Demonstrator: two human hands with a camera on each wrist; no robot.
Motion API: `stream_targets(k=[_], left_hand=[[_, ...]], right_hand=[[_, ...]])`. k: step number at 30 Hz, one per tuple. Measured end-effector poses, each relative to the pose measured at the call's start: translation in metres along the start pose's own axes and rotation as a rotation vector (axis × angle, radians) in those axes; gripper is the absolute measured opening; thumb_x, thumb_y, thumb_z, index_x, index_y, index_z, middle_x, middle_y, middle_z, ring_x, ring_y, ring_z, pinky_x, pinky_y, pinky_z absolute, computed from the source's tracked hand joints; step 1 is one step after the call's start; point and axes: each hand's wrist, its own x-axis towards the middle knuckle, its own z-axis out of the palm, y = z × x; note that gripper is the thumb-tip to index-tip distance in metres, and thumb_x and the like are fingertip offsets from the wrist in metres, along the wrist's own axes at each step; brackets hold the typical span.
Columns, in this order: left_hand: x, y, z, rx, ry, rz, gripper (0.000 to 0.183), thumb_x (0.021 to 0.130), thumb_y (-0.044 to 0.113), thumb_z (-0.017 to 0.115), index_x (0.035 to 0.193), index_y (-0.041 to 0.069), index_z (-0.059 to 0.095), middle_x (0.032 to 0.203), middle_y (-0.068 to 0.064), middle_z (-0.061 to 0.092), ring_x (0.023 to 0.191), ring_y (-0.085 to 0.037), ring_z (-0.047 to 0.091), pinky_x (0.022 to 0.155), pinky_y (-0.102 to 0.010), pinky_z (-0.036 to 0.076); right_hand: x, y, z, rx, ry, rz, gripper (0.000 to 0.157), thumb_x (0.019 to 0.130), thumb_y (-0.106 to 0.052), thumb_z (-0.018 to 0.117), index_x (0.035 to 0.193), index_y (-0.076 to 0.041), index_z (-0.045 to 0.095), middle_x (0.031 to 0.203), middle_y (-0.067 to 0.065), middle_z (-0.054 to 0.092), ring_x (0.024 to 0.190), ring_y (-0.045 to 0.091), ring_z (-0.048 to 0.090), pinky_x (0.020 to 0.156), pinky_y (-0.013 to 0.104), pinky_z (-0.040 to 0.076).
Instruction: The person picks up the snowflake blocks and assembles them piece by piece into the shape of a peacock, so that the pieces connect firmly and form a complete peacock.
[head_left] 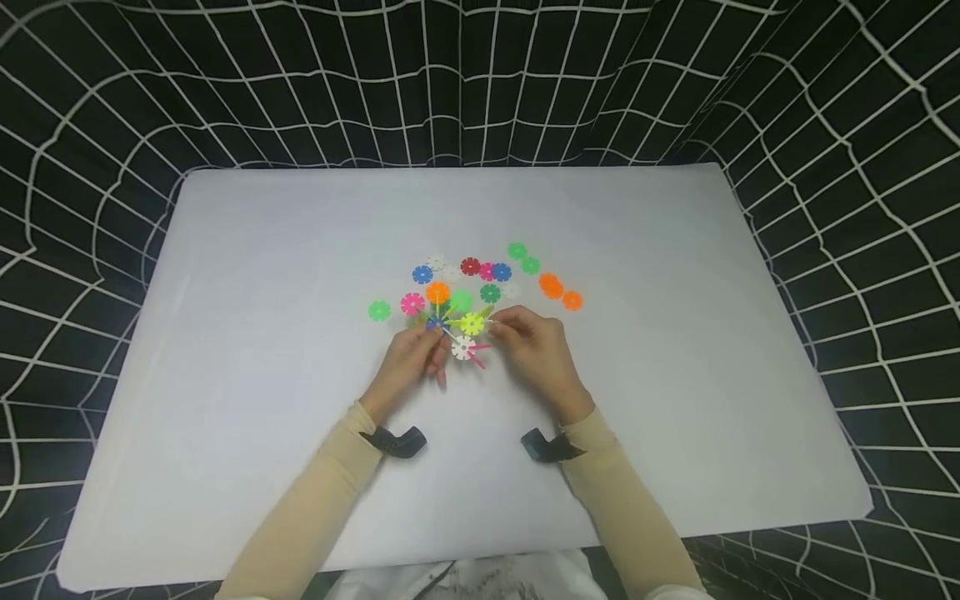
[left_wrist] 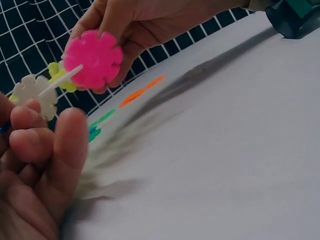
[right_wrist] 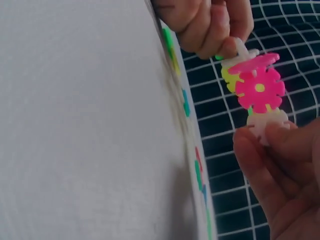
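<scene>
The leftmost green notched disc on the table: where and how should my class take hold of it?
Probably by the left rim, coming from the left with the left hand once free. The green notched disc appears flat and thin, so pinch its edge; the pink notched disc sits to its right, leaving the left side clearer.

Interlocked disc assembly [head_left: 469, 329], notched, held raised. Relative to blue disc [head_left: 437, 321]: yellow disc [head_left: 473, 322] right, face-on; white disc [head_left: 458, 352] lower right, face-on; pink discs [head_left: 480, 347] farther right, edge-on.

Left fingers [left_wrist: 32, 143] pinching, right fingers [right_wrist: 252, 159] pinching
</scene>
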Motion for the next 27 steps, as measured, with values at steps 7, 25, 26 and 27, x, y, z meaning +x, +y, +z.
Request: stream_targets(k=[7,25,26,27], left_hand=[[0.002,-0.003,-0.003,0.006,-0.061,-0.049,0.029,0.107,0.025,0.043,0.092,0.003,0.055,0.063,0.001,0.044,0.052,-0.013,0.062,0.065,-0.030,0.060],[0.018,0.005,-0.006,-0.230,-0.033,0.044,0.043,0.109,0.020,0.040,0.120,-0.020,0.051,0.074,0.001,0.046,0.061,-0.010,0.048,0.056,-0.029,0.059],[0.019,0.005,-0.007,-0.232,-0.031,0.049,0.044,0.110,0.021,0.040,0.121,-0.020,0.051,0.074,0.001,0.046,0.061,-0.010,0.047,0.056,-0.029,0.059],[0.019,0.005,-0.009,-0.235,-0.030,0.055,0.044,0.110,0.021,0.040,0.121,-0.020,0.051,0.073,0.002,0.046,0.061,-0.010,0.046,0.056,-0.029,0.059]], right_hand=[[0.001,0.003,0.004,-0.073,-0.037,-0.004,0.011,0.092,-0.007,0.072,0.103,-0.005,0.075,0.090,0.009,0.078,0.067,0.014,0.062,0.069,0.025,0.057],[-0.004,0.023,-0.061,-0.330,-0.465,0.191,0.046,0.093,-0.018,0.073,0.135,-0.004,0.062,0.127,0.016,0.059,0.118,0.031,0.052,0.105,0.049,0.050],[-0.006,0.023,-0.063,-0.350,-0.501,0.168,0.049,0.092,-0.018,0.074,0.136,-0.004,0.061,0.126,0.016,0.057,0.118,0.031,0.051,0.104,0.048,0.049],[-0.007,0.023,-0.064,-0.368,-0.526,0.138,0.051,0.090,-0.017,0.076,0.137,-0.004,0.060,0.125,0.016,0.056,0.117,0.031,0.049,0.103,0.048,0.049]])
